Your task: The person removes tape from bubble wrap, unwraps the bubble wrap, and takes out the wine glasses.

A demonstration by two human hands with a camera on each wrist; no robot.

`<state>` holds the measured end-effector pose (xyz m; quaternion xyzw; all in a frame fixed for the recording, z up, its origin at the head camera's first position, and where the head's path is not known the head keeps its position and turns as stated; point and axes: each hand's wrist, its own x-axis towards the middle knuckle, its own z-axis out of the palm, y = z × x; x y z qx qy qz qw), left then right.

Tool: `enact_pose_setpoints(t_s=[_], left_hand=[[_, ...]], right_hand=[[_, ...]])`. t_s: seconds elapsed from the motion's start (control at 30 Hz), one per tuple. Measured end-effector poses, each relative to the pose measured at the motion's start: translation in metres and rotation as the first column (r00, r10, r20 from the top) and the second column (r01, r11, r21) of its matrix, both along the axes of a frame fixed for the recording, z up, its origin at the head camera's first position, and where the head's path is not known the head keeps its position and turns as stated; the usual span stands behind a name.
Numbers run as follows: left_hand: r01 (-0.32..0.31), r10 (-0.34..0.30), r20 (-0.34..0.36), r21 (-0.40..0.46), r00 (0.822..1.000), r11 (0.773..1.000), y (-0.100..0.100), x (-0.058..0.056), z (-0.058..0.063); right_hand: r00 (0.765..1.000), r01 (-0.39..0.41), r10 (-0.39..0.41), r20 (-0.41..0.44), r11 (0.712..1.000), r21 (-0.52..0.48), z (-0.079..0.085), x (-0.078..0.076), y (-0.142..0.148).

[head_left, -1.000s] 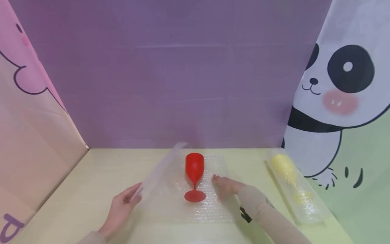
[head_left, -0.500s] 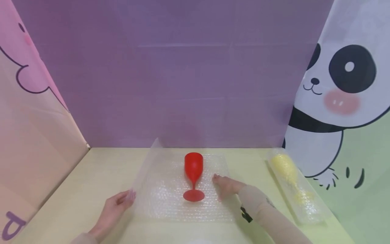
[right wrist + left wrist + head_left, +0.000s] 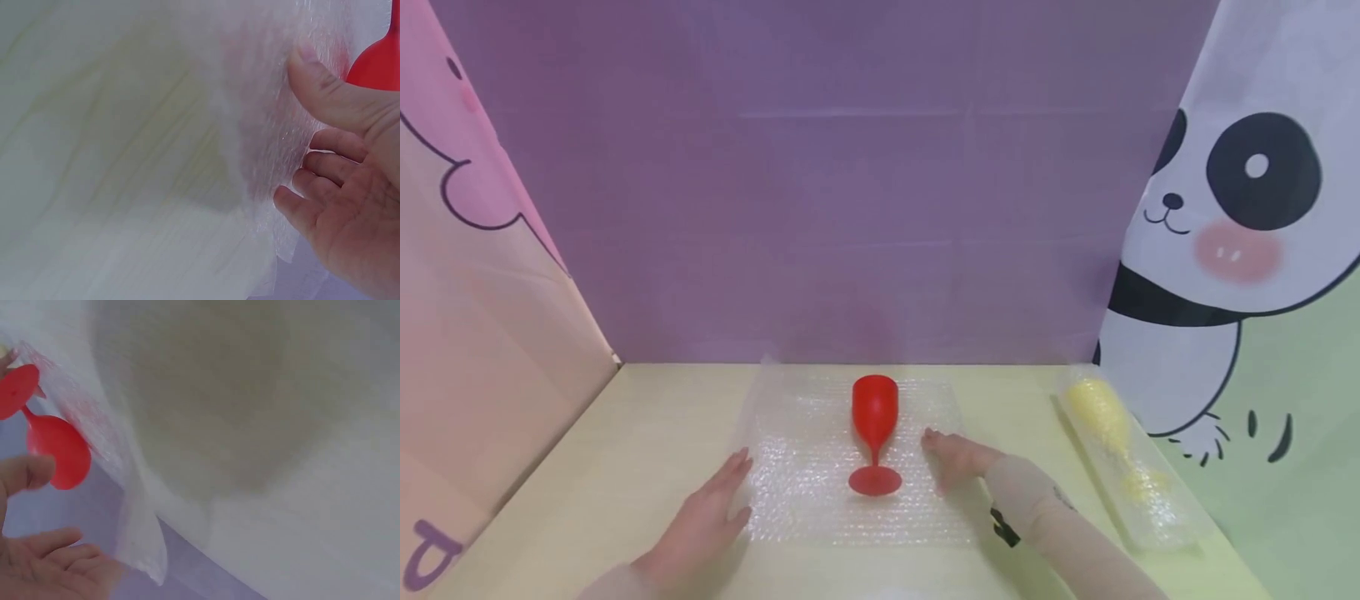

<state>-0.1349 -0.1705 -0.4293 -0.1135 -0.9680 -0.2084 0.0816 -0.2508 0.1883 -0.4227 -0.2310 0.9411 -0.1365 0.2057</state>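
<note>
A red plastic goblet (image 3: 875,408) lies on its side on a sheet of bubble wrap (image 3: 805,483), its foot toward me. At the sheet's left edge is my left hand (image 3: 700,521), fingers extended and thumb apart, holding nothing. The left wrist view also shows that hand (image 3: 59,569) spread beside the lifted edge of the bubble wrap (image 3: 147,550), with the goblet (image 3: 59,450) beyond. My right hand (image 3: 966,458) rests at the sheet's right side, to the right of the goblet. In the right wrist view its fingers (image 3: 328,165) are at the bubble wrap (image 3: 275,125).
A yellow goblet (image 3: 1099,412) wrapped in bubble wrap (image 3: 1165,525) lies along the right edge of the pale table (image 3: 587,467). A purple backdrop (image 3: 850,183) rises behind, with printed cartoon sheets on both sides, one showing a panda (image 3: 1225,250).
My left hand has brought the raised left part of the bubble wrap down to the left and let go of it. My right hand stays in place.
</note>
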Motion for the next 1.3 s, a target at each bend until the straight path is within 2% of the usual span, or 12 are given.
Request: enact_pose_setpoints(t_s=[0.03,0.13,0.27,0.43,0.57,0.7,0.8,1.0,1.07,1.17,1.23,1.3], left_hand=[[0.022,-0.022,-0.005,-0.026,1.000,0.999,0.003,0.000,0.001],[0.053,-0.050,0.045,-0.050,0.998,0.997,0.008,-0.002,0.001],[0.042,-0.041,0.129,-0.010,0.991,0.999,0.004,-0.006,-0.005],[-0.009,-0.007,0.231,0.068,0.973,0.998,-0.004,-0.013,-0.013],[-0.062,0.008,0.315,0.163,0.949,0.985,-0.009,-0.018,-0.017],[-0.113,0.001,0.364,0.287,0.931,0.951,-0.012,-0.020,-0.015],[-0.143,-0.002,0.387,0.346,0.922,0.927,-0.013,-0.021,-0.011],[-0.174,0.034,0.429,0.291,0.903,0.941,-0.010,-0.025,-0.001],[-0.158,0.028,0.417,0.278,0.908,0.947,-0.009,-0.027,0.005],[-0.118,0.017,0.376,0.247,0.926,0.962,-0.001,-0.035,0.019],[-0.080,0.000,0.337,0.224,0.942,0.971,0.010,-0.044,0.029],[-0.061,-0.009,0.317,0.211,0.949,0.976,0.027,-0.057,0.040]], right_hand=[[1.000,0.003,-0.003,0.000,1.000,0.000,0.001,0.000,0.001],[1.000,0.013,-0.013,0.003,1.000,-0.008,0.001,0.001,0.002],[1.000,0.026,-0.025,0.010,0.999,-0.029,-0.001,0.002,0.004],[1.000,0.022,-0.022,0.000,1.000,-0.018,-0.004,0.001,0.003],[0.999,0.032,-0.032,0.006,0.999,-0.032,-0.005,0.000,0.003],[1.000,0.027,-0.027,0.004,0.999,-0.029,-0.006,-0.001,0.004],[1.000,0.024,-0.024,-0.002,1.000,-0.019,-0.007,-0.002,0.005],[1.000,0.026,-0.026,-0.013,0.999,-0.027,-0.006,-0.001,0.007],[1.000,0.022,-0.022,-0.013,0.999,-0.043,-0.004,0.000,0.007],[1.000,0.013,-0.014,-0.013,0.998,-0.064,-0.003,0.001,0.007],[1.000,0.011,-0.012,-0.013,0.998,-0.067,-0.004,0.002,0.007],[1.000,0.016,-0.016,-0.014,0.998,-0.059,-0.004,0.001,0.007]])
